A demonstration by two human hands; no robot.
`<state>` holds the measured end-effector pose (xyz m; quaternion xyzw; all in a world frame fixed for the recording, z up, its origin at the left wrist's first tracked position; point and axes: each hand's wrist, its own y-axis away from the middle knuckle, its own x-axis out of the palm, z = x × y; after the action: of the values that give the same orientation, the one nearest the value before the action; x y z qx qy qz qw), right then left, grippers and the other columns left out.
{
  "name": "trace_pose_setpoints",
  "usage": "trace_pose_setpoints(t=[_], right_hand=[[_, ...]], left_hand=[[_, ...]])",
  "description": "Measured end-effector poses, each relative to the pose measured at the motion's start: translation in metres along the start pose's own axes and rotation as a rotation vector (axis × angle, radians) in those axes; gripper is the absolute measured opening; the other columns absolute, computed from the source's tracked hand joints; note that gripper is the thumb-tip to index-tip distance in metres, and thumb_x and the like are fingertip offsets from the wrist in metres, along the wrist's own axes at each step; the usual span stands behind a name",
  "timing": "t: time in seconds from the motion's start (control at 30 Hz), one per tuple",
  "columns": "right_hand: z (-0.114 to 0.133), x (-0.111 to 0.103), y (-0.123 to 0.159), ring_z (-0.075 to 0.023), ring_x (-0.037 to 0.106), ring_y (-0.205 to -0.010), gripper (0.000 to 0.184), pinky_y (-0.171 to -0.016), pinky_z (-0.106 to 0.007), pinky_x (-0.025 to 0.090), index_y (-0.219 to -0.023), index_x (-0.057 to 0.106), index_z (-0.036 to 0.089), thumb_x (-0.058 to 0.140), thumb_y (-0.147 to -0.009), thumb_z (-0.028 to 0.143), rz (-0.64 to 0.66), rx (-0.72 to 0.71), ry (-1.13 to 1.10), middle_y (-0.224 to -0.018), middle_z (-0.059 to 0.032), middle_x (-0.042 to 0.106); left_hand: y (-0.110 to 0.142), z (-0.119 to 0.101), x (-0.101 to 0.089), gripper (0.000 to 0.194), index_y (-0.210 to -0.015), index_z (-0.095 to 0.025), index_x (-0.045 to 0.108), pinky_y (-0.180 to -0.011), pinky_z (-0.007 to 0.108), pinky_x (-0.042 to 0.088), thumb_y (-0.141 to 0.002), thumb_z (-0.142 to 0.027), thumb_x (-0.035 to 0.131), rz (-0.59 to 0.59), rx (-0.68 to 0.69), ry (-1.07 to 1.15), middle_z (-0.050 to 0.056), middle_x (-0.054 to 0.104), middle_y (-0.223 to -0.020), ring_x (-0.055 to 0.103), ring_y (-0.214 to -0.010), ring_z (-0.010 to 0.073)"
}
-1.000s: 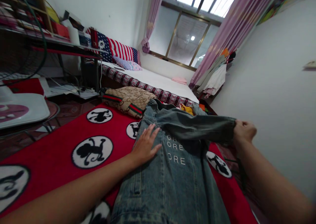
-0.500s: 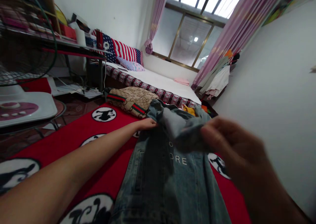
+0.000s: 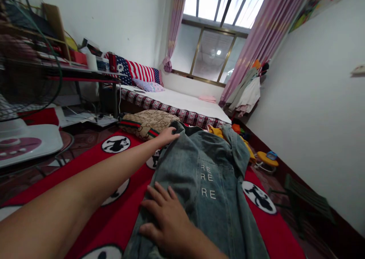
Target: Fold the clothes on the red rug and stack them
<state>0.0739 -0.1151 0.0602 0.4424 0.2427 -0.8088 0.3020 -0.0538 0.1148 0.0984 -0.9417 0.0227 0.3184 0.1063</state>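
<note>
The lifted sleeve (image 3: 181,164) is now lying along the denim jacket (image 3: 219,217) on the red blanket (image 3: 114,224), seemingly laid in but still creasing, the right hand (image 3: 168,217) resting open and the left hand (image 3: 168,135) touching the shoulder (image 3: 184,136), grip unclear.

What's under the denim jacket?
A red blanket with black-and-white circles shows along both sides of the denim jacket, which lies over it. The part directly beneath is covered, so I can't tell whether anything else is there.

A bright window (image 3: 212,55) overlooks a bed (image 3: 182,100) near what seems a desk (image 3: 85,74).
</note>
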Motion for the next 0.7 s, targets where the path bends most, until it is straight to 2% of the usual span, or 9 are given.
trace_pose_setpoints(t=[0.1,0.17,0.23,0.33,0.4,0.5,0.57,0.63,0.7], right_hand=[[-0.002,0.012,0.002,-0.0286,0.019,-0.147,0.05,-0.114,-0.065,0.015,-0.136,0.049,0.032,0.043,-0.094,0.059,0.059,-0.044,0.013,-0.153,-0.0009,0.04],[-0.001,0.013,0.004,-0.0272,0.022,-0.146,0.049,-0.114,-0.065,0.016,-0.136,0.049,0.032,0.039,-0.095,0.059,0.055,-0.064,0.025,-0.152,-0.0011,0.042],[-0.001,0.013,0.005,-0.0256,0.028,-0.144,0.047,-0.114,-0.063,0.019,-0.134,0.049,0.031,0.038,-0.096,0.057,0.049,-0.092,0.037,-0.15,-0.0015,0.045],[-0.006,0.017,0.004,-0.0243,0.036,-0.14,0.043,-0.114,-0.059,0.024,-0.131,0.052,0.031,0.042,-0.096,0.054,0.04,-0.133,0.053,-0.145,-0.0014,0.05],[-0.01,0.02,0.002,-0.0241,0.038,-0.138,0.04,-0.114,-0.057,0.026,-0.128,0.054,0.029,0.045,-0.095,0.051,0.035,-0.148,0.056,-0.144,-0.0016,0.052],[-0.014,0.024,0.001,-0.0241,0.039,-0.137,0.038,-0.115,-0.056,0.025,-0.125,0.055,0.028,0.048,-0.094,0.048,0.032,-0.16,0.054,-0.143,-0.0016,0.053],[-0.016,0.025,0.0,-0.0244,0.04,-0.137,0.038,-0.114,-0.057,0.026,-0.126,0.054,0.028,0.048,-0.094,0.048,0.034,-0.165,0.049,-0.143,-0.0017,0.053],[-0.017,0.026,0.0,-0.0248,0.039,-0.137,0.04,-0.114,-0.057,0.026,-0.126,0.054,0.027,0.049,-0.093,0.049,0.04,-0.169,0.047,-0.142,-0.0018,0.053],[-0.017,0.027,0.0,-0.0246,0.036,-0.139,0.039,-0.116,-0.057,0.023,-0.126,0.054,0.027,0.049,-0.093,0.048,0.04,-0.173,0.049,-0.142,-0.002,0.054]], left_hand=[[-0.016,-0.012,0.008,0.071,-0.135,-0.012,0.048,-0.098,0.037,0.045,-0.076,-0.048,0.068,-0.057,0.051,-0.092,0.018,0.06,-0.13,0.058,-0.117,0.031],[-0.025,-0.019,0.012,0.085,-0.14,-0.012,0.042,-0.098,0.039,0.045,-0.071,-0.053,0.072,-0.078,0.103,-0.199,0.019,0.058,-0.131,0.057,-0.119,0.0326],[-0.035,-0.023,0.014,0.087,-0.143,-0.012,0.039,-0.098,0.04,0.044,-0.074,-0.055,0.069,-0.096,0.132,-0.296,0.02,0.058,-0.132,0.056,-0.12,0.033],[-0.05,-0.026,0.008,0.062,-0.144,-0.012,0.042,-0.097,0.034,0.045,-0.088,-0.037,0.055,-0.098,0.144,-0.35,0.016,0.061,-0.129,0.059,-0.115,0.0272],[-0.06,-0.028,0.0,0.052,-0.138,-0.016,0.052,-0.093,0.028,0.045,-0.086,-0.023,0.054,-0.043,0.176,-0.374,0.01,0.066,-0.121,0.063,-0.106,0.0223],[-0.072,-0.031,-0.013,0.034,-0.108,-0.019,0.074,-0.082,0.023,0.048,-0.074,-0.019,0.066,0.091,0.202,-0.417,0.003,0.074,-0.095,0.066,-0.087,0.0187],[-0.078,-0.033,-0.018,0.019,-0.087,-0.016,0.077,-0.075,0.023,0.048,-0.07,-0.022,0.07,0.136,0.184,-0.452,0.002,0.072,-0.075,0.065,-0.075,0.0179],[-0.083,-0.033,-0.02,0.015,-0.079,-0.013,0.076,-0.072,0.025,0.048,-0.07,-0.021,0.069,0.101,0.149,-0.488,0.003,0.067,-0.062,0.063,-0.069,0.018],[-0.086,-0.03,-0.017,0.017,-0.081,-0.009,0.075,-0.075,0.028,0.048,-0.071,-0.019,0.064,0.007,0.115,-0.517,0.005,0.066,-0.063,0.062,-0.072,0.0196]])
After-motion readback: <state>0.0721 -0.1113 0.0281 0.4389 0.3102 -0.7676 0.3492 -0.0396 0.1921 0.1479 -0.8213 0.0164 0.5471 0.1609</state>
